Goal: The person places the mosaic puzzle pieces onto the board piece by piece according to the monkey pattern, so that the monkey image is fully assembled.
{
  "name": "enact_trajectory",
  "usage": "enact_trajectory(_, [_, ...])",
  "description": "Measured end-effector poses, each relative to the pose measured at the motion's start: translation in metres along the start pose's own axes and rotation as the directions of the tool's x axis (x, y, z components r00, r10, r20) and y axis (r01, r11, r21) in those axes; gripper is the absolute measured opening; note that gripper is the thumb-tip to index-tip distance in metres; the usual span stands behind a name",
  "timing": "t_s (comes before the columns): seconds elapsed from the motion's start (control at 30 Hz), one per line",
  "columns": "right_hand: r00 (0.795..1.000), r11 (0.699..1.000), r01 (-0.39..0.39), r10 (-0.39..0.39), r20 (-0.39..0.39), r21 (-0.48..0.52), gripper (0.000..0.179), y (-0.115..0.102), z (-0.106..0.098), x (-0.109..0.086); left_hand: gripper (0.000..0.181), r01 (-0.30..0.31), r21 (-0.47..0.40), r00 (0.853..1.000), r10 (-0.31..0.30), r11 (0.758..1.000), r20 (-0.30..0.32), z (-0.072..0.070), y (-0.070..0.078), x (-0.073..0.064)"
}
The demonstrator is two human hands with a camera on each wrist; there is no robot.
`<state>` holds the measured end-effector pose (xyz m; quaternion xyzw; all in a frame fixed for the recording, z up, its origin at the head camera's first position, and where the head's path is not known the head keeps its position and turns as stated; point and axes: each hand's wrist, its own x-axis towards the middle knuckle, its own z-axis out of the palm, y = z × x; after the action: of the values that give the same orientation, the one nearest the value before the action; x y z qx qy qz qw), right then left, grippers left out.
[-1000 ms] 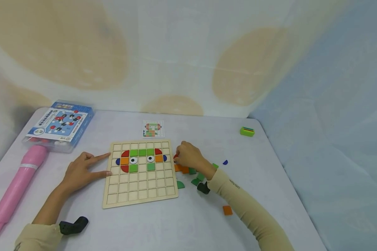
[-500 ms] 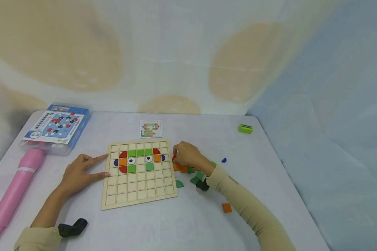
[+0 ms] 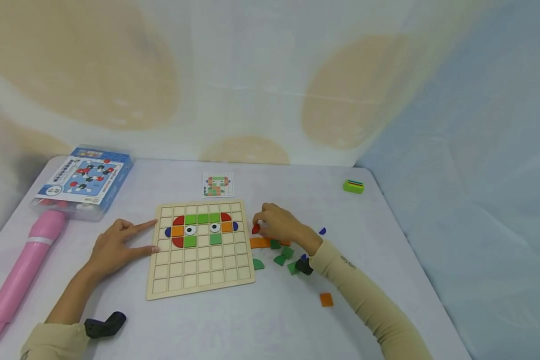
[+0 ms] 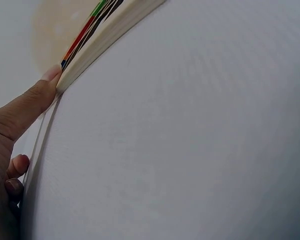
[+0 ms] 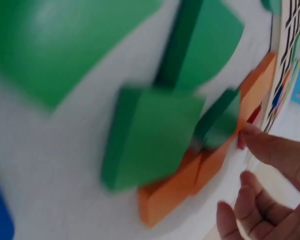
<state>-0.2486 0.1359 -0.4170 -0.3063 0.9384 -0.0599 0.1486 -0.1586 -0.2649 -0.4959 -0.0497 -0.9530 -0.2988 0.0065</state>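
In the head view, my left hand (image 3: 112, 248) rests at the left edge of a wooden grid board (image 3: 189, 270), thumb and index finger spread straight against it. The left wrist view shows the thumb (image 4: 32, 102) touching the board's side. Green, red, orange and blue tiles and two eye tiles fill part of the grid. To the right of the board, my right hand (image 3: 279, 223) pinches a red tile (image 3: 255, 229) between thumb and index finger. The index fingertip is hidden in the right wrist view. Orange tiles (image 3: 259, 243) and green tiles (image 3: 287, 252) lie just below that hand.
A small pattern card (image 3: 218, 185) lies behind the board. At the left are a boxed molecule kit (image 3: 85, 180) and a pink tube-shaped object (image 3: 27, 270). A lime-green block (image 3: 353, 186), a blue tile (image 3: 322, 231) and an orange tile (image 3: 326, 299) lie to the right.
My right hand and forearm have shifted slightly right, away from the board, and the red tile has shifted right too. More green tiles show under the wrist. The left hand stays put.
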Motion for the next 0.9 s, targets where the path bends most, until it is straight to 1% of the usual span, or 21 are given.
enact_trajectory(0.07, [1.000, 1.000, 0.016, -0.016, -0.024, -0.015, 0.027, 0.0043, -0.0005, -0.0006, 0.080, 0.006, 0.002, 1.000, -0.006, 1.000, 0.005, -0.0012, 0.0014, -0.0002])
enact_trajectory(0.17, [0.997, 1.000, 0.014, -0.014, -0.071, -0.008, 0.039, 0.0079, -0.0022, -0.0017, 0.080, 0.012, 0.000, 1.000, -0.012, 1.000, 0.016, -0.0026, 0.0033, -0.0011])
enact_trajectory(0.2, [0.996, 1.000, 0.004, -0.004, -0.091, -0.003, 0.038, 0.0088, -0.0024, -0.0020, 0.080, 0.012, -0.001, 1.000, -0.011, 1.000, 0.016, -0.0028, 0.0038, -0.0013])
enact_trajectory(0.3, [0.990, 0.999, -0.046, 0.048, -0.135, 0.018, 0.024, 0.0096, -0.0026, -0.0027, 0.079, 0.005, -0.001, 1.000, -0.005, 1.000, 0.014, -0.0028, 0.0046, -0.0015])
enact_trajectory(0.33, [0.989, 0.998, -0.057, 0.059, -0.139, 0.019, 0.024, 0.0099, -0.0021, -0.0027, 0.079, 0.004, -0.001, 1.000, -0.004, 1.000, 0.012, -0.0027, 0.0047, -0.0014])
enact_trajectory(0.4, [0.990, 0.998, -0.068, 0.069, -0.124, 0.010, 0.029, 0.0103, -0.0005, -0.0028, 0.079, 0.001, 0.001, 1.000, -0.001, 1.000, 0.007, -0.0024, 0.0049, -0.0010])
enact_trajectory(0.43, [0.991, 0.998, -0.065, 0.065, -0.113, 0.009, 0.030, 0.0100, 0.0001, -0.0024, 0.079, 0.001, 0.001, 1.000, -0.001, 1.000, 0.004, -0.0022, 0.0047, -0.0011])
enact_trajectory(0.57, [0.997, 1.000, -0.024, 0.024, -0.079, 0.001, 0.021, 0.0095, 0.0017, -0.0028, 0.079, 0.005, -0.004, 1.000, -0.005, 1.000, 0.002, -0.0012, 0.0040, -0.0006])
enact_trajectory(0.67, [0.997, 1.000, -0.019, 0.020, -0.080, 0.020, 0.026, 0.0094, 0.0016, -0.0044, 0.080, 0.008, -0.003, 1.000, -0.008, 1.000, 0.002, -0.0013, 0.0042, -0.0006])
enact_trajectory(0.8, [0.991, 0.998, -0.068, 0.070, -0.110, 0.018, 0.030, 0.0085, 0.0028, -0.0071, 0.080, 0.012, 0.002, 1.000, -0.012, 1.000, 0.007, -0.0027, 0.0050, -0.0011])
enact_trajectory(0.9, [0.983, 0.995, -0.101, 0.095, -0.155, -0.027, 0.034, 0.0073, 0.0057, -0.0074, 0.080, 0.016, 0.002, 1.000, -0.016, 1.000, 0.014, -0.0031, 0.0049, -0.0013])
